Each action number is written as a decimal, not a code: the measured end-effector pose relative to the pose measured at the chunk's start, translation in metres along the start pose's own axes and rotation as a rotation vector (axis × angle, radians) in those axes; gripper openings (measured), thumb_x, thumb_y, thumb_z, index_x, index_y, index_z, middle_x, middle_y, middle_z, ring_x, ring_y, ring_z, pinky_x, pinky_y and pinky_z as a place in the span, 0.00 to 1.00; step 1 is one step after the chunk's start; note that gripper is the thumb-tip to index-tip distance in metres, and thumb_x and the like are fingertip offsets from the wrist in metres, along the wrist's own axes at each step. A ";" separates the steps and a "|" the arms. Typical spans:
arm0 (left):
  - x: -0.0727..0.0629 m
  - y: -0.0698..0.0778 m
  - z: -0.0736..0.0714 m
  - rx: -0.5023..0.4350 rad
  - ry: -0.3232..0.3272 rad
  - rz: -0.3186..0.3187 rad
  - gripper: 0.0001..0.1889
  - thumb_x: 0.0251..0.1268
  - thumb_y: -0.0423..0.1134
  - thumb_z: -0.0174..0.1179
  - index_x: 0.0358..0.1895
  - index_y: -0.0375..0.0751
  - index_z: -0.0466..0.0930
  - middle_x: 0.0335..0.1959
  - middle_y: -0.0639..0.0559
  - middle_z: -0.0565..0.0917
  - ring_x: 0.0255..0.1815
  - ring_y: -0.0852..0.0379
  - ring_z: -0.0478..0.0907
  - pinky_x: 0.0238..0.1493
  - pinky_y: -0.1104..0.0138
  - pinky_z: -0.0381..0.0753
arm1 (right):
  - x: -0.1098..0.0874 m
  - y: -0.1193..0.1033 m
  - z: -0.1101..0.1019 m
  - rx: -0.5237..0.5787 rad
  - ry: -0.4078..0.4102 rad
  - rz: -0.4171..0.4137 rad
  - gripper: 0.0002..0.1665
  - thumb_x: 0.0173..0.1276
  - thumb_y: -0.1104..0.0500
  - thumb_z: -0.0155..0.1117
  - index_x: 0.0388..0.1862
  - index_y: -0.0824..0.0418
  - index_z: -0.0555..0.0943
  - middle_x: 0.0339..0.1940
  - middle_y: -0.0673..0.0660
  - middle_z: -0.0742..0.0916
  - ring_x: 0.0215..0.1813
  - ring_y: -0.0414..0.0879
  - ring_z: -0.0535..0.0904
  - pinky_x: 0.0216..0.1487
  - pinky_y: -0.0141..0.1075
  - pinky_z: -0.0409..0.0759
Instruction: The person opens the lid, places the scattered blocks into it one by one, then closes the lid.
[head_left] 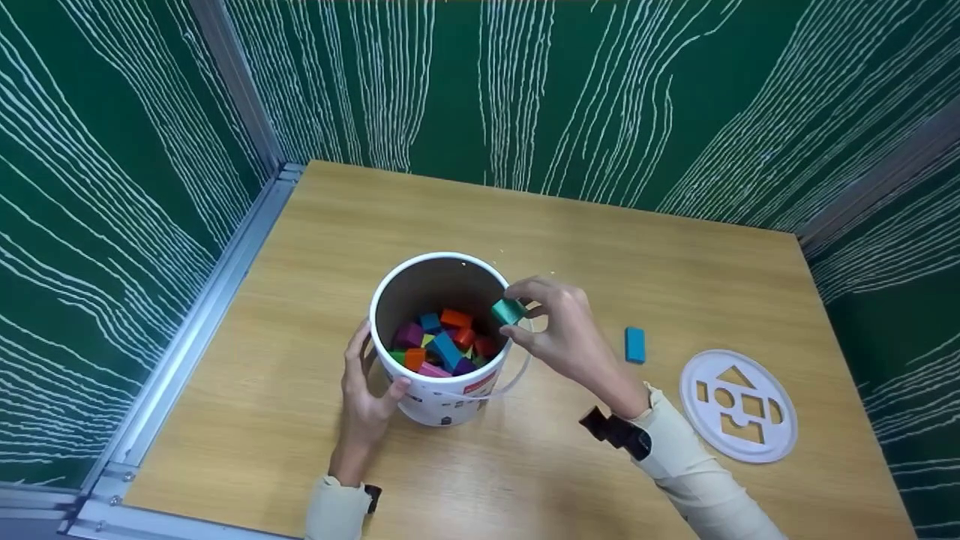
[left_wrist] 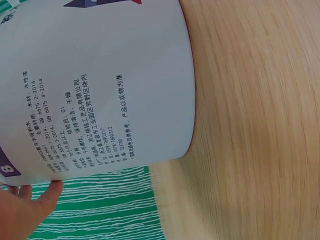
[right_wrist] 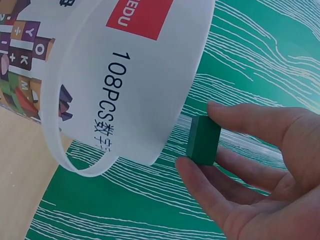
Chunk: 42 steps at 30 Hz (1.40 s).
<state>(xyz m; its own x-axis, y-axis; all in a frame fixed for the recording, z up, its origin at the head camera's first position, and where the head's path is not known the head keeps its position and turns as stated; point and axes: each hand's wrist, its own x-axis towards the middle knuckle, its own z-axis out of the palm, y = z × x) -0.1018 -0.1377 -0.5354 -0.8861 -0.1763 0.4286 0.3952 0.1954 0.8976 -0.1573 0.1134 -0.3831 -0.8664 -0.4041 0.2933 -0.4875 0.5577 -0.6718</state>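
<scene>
A white bucket (head_left: 442, 409) stands on the table, part filled with coloured wooden blocks (head_left: 446, 349). My left hand (head_left: 367, 397) holds the bucket's left side below the rim, thumb toward the front and fingers round the far side. In the left wrist view, its fingertips (left_wrist: 54, 190) rest on the printed wall. My right hand (head_left: 559, 322) pinches a green block (head_left: 508, 311) between thumb and fingers at the bucket's right rim. The right wrist view shows this block (right_wrist: 203, 140) as a small rectangular piece just beside the rim.
A blue block (head_left: 634, 345) lies on the table right of my right hand. Nearby lies a round white lid (head_left: 705, 427) with shaped cut-outs. The bucket's pale handle (head_left: 517, 381) hangs at its right front. Green panels (head_left: 465, 90) with white wavy lines enclose the wooden table (head_left: 300, 262).
</scene>
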 end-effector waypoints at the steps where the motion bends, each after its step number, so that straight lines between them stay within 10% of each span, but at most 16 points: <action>1: 0.000 0.002 0.000 -0.002 0.000 0.000 0.43 0.50 0.38 0.64 0.71 0.43 0.53 0.72 0.47 0.59 0.70 0.49 0.56 0.65 0.44 0.61 | 0.001 0.000 0.001 -0.006 -0.004 -0.001 0.20 0.52 0.63 0.74 0.46 0.62 0.84 0.47 0.55 0.84 0.47 0.50 0.78 0.43 0.39 0.83; 9: 0.003 0.035 0.000 0.005 0.001 0.016 0.41 0.52 0.37 0.62 0.69 0.33 0.52 0.70 0.38 0.60 0.69 0.46 0.58 0.63 0.41 0.61 | 0.005 -0.004 0.007 -0.021 -0.029 -0.013 0.20 0.52 0.64 0.74 0.46 0.62 0.84 0.48 0.57 0.84 0.48 0.52 0.77 0.42 0.39 0.83; 27: 0.003 0.039 0.000 0.014 -0.001 0.004 0.41 0.51 0.34 0.61 0.70 0.34 0.52 0.70 0.41 0.60 0.69 0.44 0.58 0.65 0.44 0.61 | 0.008 -0.009 0.018 -0.022 -0.052 0.023 0.18 0.53 0.66 0.73 0.44 0.62 0.84 0.44 0.55 0.85 0.40 0.45 0.78 0.39 0.32 0.82; 42: -0.002 -0.003 0.001 0.021 0.007 -0.003 0.43 0.51 0.39 0.64 0.72 0.46 0.52 0.72 0.51 0.59 0.71 0.53 0.56 0.66 0.47 0.61 | 0.011 -0.014 0.029 -0.026 -0.077 0.073 0.18 0.53 0.68 0.72 0.45 0.63 0.84 0.46 0.57 0.85 0.42 0.49 0.83 0.42 0.38 0.83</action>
<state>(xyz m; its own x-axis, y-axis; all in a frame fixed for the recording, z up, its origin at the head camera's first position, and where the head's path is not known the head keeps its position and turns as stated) -0.1019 -0.1367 -0.5389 -0.8856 -0.1832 0.4269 0.3877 0.2149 0.8964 -0.1573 0.0804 -0.3899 -0.8891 -0.4162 0.1904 -0.4273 0.6059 -0.6710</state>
